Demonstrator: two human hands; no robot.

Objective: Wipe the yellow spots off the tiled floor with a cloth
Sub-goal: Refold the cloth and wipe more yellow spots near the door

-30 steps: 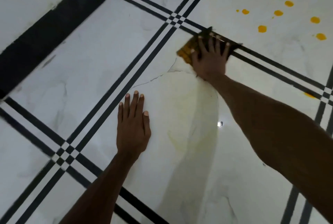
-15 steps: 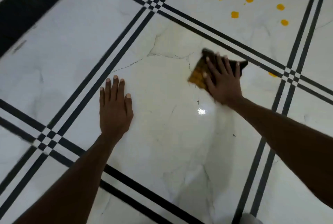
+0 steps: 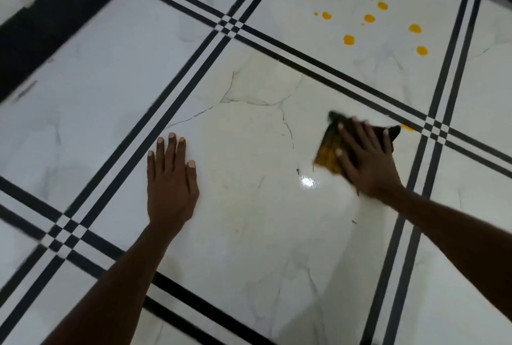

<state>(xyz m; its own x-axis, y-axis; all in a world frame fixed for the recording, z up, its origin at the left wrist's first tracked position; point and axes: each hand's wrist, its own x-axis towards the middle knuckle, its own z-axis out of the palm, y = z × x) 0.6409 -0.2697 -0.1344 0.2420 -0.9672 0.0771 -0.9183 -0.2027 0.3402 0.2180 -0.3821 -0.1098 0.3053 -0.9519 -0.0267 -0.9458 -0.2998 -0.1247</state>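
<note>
Looking down from the head camera, we see a white marble-patterned tiled floor (image 3: 249, 233) crossed by black double stripes (image 3: 191, 78). Our right hand (image 3: 365, 161) presses flat on a folded cloth (image 3: 329, 147), fingers spread over it rather than curled around it; the cloth is yellow-stained on its left side and dark at its far right corner, and it lies on the right part of the central tile. Our left hand (image 3: 170, 181) rests palm down on the same tile, to the left, fingers straight and close together, holding nothing. Just beside the cloth's right corner we see a yellow smear (image 3: 407, 127) against the stripe. A cluster of yellow spots (image 3: 349, 39) sits on the far tile to the right, well apart from the cloth. A bright glare (image 3: 307, 181) shines near the right hand. A dark band (image 3: 36, 37) runs along the far left.
</note>
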